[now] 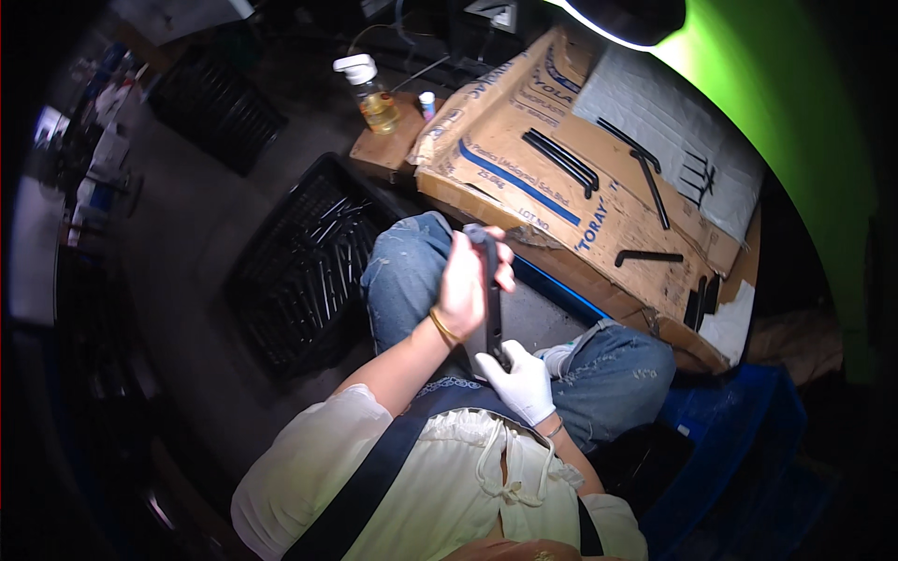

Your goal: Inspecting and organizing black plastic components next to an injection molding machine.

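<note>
My left hand [460,292], bare with a yellow band at the wrist, is closed around the upper part of a long black handle-like piece [493,297]. The piece stands nearly upright in view above my lap. In a white glove, my right hand [524,385] grips its lower end, thumb against it. Similar black bent pieces lie on the cardboard [500,192] ahead: a small row of them [561,161], a crossed pair [645,168] and a single one [648,256].
To my left on the floor is a black crate [253,318] with many dark pieces inside. A bottle of yellow liquid [379,110] and a small white-capped container [427,105] stand on a wooden stool [372,150]. A lamp [627,21] hangs above the cardboard; a blue crate [725,421] sits at right.
</note>
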The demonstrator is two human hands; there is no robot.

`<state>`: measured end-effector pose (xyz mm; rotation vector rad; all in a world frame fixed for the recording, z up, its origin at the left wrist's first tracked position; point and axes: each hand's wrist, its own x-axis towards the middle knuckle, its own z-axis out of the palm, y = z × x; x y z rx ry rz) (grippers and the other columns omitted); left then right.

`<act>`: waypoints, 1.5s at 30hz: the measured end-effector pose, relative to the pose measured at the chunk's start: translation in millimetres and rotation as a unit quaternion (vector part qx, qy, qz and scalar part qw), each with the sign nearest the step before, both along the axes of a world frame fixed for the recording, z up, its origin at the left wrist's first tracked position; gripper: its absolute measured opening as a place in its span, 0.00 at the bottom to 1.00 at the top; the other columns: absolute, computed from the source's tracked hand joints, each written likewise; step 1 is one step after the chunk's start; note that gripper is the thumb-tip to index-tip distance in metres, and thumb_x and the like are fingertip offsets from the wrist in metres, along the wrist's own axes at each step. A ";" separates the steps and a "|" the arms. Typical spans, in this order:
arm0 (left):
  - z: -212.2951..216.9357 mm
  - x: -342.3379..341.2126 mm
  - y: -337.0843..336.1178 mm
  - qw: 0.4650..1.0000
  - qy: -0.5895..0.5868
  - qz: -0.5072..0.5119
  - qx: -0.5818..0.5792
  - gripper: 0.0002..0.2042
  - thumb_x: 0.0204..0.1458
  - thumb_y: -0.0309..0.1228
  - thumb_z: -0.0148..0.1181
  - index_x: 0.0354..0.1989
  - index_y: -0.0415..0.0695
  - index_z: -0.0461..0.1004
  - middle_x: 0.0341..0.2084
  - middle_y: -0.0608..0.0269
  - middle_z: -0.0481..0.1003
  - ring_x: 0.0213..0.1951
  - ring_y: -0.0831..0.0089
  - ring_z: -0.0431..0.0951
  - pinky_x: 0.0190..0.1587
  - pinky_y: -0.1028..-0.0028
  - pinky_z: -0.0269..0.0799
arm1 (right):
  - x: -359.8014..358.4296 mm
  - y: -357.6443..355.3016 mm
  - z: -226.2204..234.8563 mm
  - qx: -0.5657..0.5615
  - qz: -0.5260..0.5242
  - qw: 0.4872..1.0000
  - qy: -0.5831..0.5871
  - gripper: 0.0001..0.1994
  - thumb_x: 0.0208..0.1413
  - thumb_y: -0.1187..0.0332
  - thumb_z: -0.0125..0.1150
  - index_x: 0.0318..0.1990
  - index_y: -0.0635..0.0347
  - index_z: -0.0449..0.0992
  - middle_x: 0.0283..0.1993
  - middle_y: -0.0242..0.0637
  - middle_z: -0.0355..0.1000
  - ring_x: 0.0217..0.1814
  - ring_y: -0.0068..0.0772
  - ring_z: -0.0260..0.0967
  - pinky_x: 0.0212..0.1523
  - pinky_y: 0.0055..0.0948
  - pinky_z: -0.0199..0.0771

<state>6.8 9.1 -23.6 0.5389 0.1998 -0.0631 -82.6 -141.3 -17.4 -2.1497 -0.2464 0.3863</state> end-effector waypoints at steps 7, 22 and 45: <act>26.1 -6.1 107.3 0.993 0.038 0.101 0.044 0.17 0.65 0.46 0.45 0.49 0.46 0.68 0.26 0.70 0.67 0.24 0.84 0.65 0.22 0.82 0.63 | 24.1 -9.3 14.6 0.086 -0.058 0.995 0.009 0.09 0.59 0.66 0.59 0.38 0.65 0.76 0.30 0.40 0.76 0.30 0.23 0.71 0.34 0.26 0.71; -211.3 -54.7 325.4 0.411 0.501 0.177 0.741 0.33 0.49 0.39 0.63 0.65 0.48 0.60 0.62 0.53 0.62 0.64 0.53 0.61 0.65 0.61 0.59 | 16.7 -32.5 -54.5 -0.087 -0.009 0.994 0.067 0.15 0.57 0.64 0.59 0.48 0.61 0.72 0.40 0.51 0.76 0.44 0.52 0.75 0.45 0.39 0.73; -59.4 154.2 -26.1 0.454 -0.413 -0.272 0.741 0.31 0.50 0.50 0.61 0.58 0.40 0.68 0.49 0.48 0.72 0.53 0.50 0.70 0.56 0.58 0.65 | 67.0 -76.3 -38.3 0.137 -0.326 0.922 -0.156 0.10 0.66 0.72 0.44 0.41 0.66 0.73 0.36 0.35 0.72 0.37 0.22 0.68 0.41 0.23 0.70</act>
